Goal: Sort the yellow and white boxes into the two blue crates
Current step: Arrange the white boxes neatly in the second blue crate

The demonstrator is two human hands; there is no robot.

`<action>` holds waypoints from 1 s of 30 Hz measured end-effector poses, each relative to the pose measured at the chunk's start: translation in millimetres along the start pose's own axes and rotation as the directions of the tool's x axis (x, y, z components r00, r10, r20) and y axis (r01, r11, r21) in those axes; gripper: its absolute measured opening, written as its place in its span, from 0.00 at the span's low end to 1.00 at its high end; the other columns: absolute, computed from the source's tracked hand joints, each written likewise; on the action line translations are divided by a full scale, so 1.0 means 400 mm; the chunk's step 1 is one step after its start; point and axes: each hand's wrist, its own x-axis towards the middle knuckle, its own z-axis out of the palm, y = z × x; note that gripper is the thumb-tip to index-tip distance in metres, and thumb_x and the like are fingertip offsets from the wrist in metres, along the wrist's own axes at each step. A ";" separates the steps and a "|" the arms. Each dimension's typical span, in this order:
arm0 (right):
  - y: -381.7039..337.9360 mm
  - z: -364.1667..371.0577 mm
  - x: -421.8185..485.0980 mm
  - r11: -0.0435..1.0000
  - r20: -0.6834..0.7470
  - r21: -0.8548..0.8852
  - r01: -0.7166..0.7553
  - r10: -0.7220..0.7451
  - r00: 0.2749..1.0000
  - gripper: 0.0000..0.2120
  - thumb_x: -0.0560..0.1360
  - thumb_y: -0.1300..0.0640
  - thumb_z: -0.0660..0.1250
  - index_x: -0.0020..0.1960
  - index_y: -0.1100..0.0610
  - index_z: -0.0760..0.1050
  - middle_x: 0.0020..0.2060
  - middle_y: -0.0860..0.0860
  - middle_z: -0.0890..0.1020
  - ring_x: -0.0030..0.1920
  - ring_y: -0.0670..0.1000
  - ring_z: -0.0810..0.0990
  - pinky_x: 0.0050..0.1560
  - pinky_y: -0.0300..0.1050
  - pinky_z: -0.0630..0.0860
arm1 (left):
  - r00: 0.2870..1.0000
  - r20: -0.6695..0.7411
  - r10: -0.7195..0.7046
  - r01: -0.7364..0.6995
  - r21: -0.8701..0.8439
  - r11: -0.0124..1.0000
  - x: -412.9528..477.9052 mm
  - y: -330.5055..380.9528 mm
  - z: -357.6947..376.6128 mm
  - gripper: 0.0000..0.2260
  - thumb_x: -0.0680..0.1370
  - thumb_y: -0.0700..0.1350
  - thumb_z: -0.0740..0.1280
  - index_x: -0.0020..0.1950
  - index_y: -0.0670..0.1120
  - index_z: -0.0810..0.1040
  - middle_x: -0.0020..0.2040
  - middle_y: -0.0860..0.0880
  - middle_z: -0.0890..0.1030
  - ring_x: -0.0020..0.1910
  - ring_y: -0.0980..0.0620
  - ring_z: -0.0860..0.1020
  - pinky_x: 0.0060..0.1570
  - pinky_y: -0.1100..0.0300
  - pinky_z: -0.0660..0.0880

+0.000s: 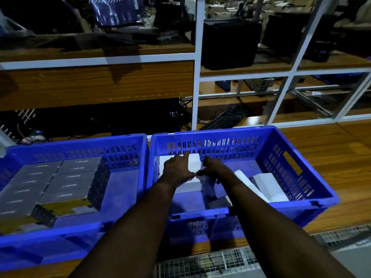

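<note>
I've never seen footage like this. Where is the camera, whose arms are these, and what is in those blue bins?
No machine here: a person wears a camera on the head, so you look down along their bare arms. On the wooden table stand two blue plastic crates. The left crate holds neatly packed flat boxes, greyish tops, yellow edges. The right crate holds loose white boxes. The left hand lies flat on a white box at the back; the right hand curls beside it, whether gripping is unclear.
</note>
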 end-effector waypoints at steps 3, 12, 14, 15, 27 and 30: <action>0.013 -0.042 -0.002 0.998 -0.015 -0.067 -0.014 0.013 1.000 0.22 0.73 0.45 0.72 0.58 0.59 0.72 0.56 0.62 0.79 0.54 0.62 0.81 0.50 0.58 0.80 | 0.998 -0.062 0.011 -0.016 -0.086 0.996 0.022 0.041 -0.009 0.35 0.66 0.61 0.68 0.70 0.48 0.65 0.56 0.42 0.78 0.58 0.40 0.76 0.51 0.51 0.74; 0.099 -0.169 -0.108 0.993 0.018 -0.017 -0.114 0.114 0.993 0.16 0.78 0.52 0.67 0.59 0.62 0.74 0.52 0.63 0.80 0.42 0.58 0.80 0.35 0.48 0.77 | 0.982 0.152 0.111 -0.080 -0.199 0.977 0.097 0.213 0.010 0.21 0.75 0.56 0.68 0.61 0.46 0.69 0.58 0.41 0.77 0.58 0.40 0.76 0.50 0.51 0.74; 0.134 -0.174 -0.116 0.991 -0.008 -0.043 -0.129 0.128 0.992 0.17 0.76 0.51 0.69 0.59 0.61 0.74 0.52 0.61 0.81 0.40 0.57 0.81 0.35 0.47 0.78 | 0.969 0.188 0.162 -0.115 -0.238 0.964 0.099 0.243 0.027 0.19 0.74 0.55 0.69 0.58 0.47 0.71 0.55 0.41 0.79 0.53 0.41 0.78 0.47 0.52 0.74; 0.147 -0.175 -0.119 0.990 -0.003 -0.051 -0.132 0.132 0.991 0.18 0.75 0.51 0.70 0.60 0.60 0.75 0.51 0.61 0.81 0.40 0.57 0.81 0.35 0.47 0.79 | 0.957 0.226 0.181 -0.120 -0.261 0.958 0.101 0.256 0.035 0.18 0.74 0.55 0.69 0.57 0.48 0.71 0.52 0.41 0.79 0.48 0.41 0.80 0.45 0.52 0.75; 0.232 -0.144 -0.172 0.965 0.151 -0.100 -0.242 0.255 0.955 0.19 0.73 0.55 0.73 0.62 0.57 0.78 0.51 0.57 0.81 0.52 0.58 0.81 0.44 0.50 0.77 | 0.608 0.721 0.333 -0.043 -0.388 0.921 0.071 0.309 0.170 0.06 0.64 0.48 0.63 0.33 0.45 0.71 0.32 0.46 0.71 0.34 0.48 0.67 0.42 0.53 0.64; 0.231 -0.144 -0.166 0.970 0.133 -0.079 -0.231 0.240 0.962 0.14 0.76 0.58 0.69 0.61 0.58 0.79 0.47 0.56 0.80 0.44 0.55 0.79 0.33 0.42 0.73 | 0.583 0.758 0.292 0.087 -0.415 0.906 0.063 0.304 0.177 0.08 0.61 0.43 0.62 0.31 0.46 0.61 0.32 0.47 0.61 0.31 0.50 0.58 0.38 0.54 0.57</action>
